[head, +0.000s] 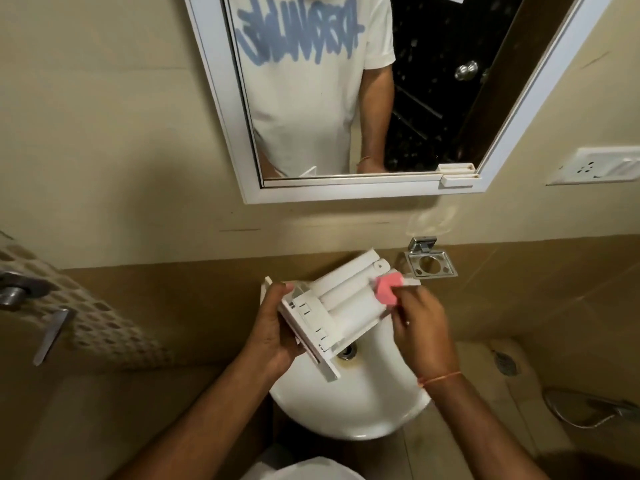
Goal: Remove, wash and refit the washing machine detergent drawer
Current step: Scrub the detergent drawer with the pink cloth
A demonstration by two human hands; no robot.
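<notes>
Detergent drawer (341,299), white plastic, held over the white basin (349,407) with its ribbed underside turned up and its flat front panel toward the lower left. Gripped at that front end by the left hand (273,332), fingers curled round the panel edge, thumb lying along the near side. Tilted, far end raised toward the wall, near corner hanging just above the drain (348,351).

At the drawer's far end, away from the left-hand grip, a pink sponge (493,287) pressed against the plastic. Pinched by the right hand (420,327), fingers bent round it; blurred there, so exact finger placement hard to tell, and possibly a small white part showing just past the sponge. Thin orange thread (441,378) tied round the right wrist.

Beyond the sponge grip, on the brown tiled wall, a chrome holder (429,265) with round openings. Higher up, a white-framed mirror (363,194) reflecting a white shirt with blue lettering and a dark door with a round knob. White socket plate (597,166) right of the mirror. Well to the left of the left-hand grip, a metal door handle (17,292) beside a perforated panel. Down to the right, past the right forearm, a floor drain (505,363) and a hose (588,410) lying on the tiles.
</notes>
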